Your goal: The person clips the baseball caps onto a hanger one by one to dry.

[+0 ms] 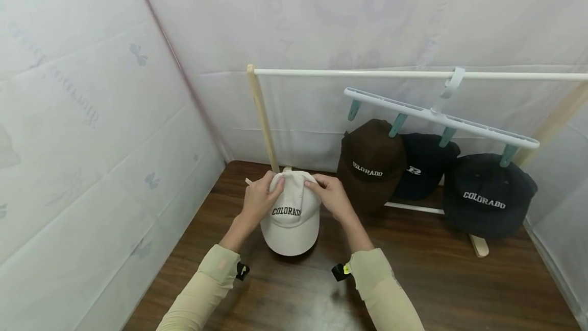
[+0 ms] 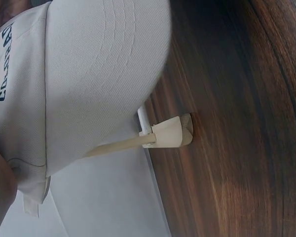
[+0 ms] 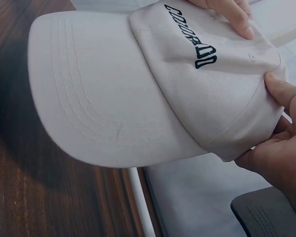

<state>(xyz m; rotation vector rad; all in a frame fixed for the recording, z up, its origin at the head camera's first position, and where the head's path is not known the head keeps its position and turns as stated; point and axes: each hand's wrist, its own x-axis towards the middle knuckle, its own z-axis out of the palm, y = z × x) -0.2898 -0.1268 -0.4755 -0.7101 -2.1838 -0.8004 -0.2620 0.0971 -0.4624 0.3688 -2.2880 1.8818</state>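
Observation:
Both hands hold a white baseball cap [image 1: 294,234] with dark COLORADO lettering, its brim toward the person. My left hand [image 1: 258,199] pinches the crown's left side, thumb on the front. On the other side, my right hand [image 1: 335,197] grips the crown with its thumb in front and fingers behind. A fold runs down the crown between the thumbs. In the right wrist view the cap [image 3: 103,89] is above the tabletop, and the right thumb [image 3: 281,91] presses the fabric. The left wrist view shows the brim [image 2: 108,59] close up; most of the left hand is hidden there.
A white rail [image 1: 349,73] on a wooden stand carries a pale blue clip hanger [image 1: 413,111]. A brown cap [image 1: 369,167], a navy cap [image 1: 420,172] and a black cap [image 1: 487,193] hang from its clips. Underneath is a dark wood tabletop [image 1: 294,300], with white sheeting around it.

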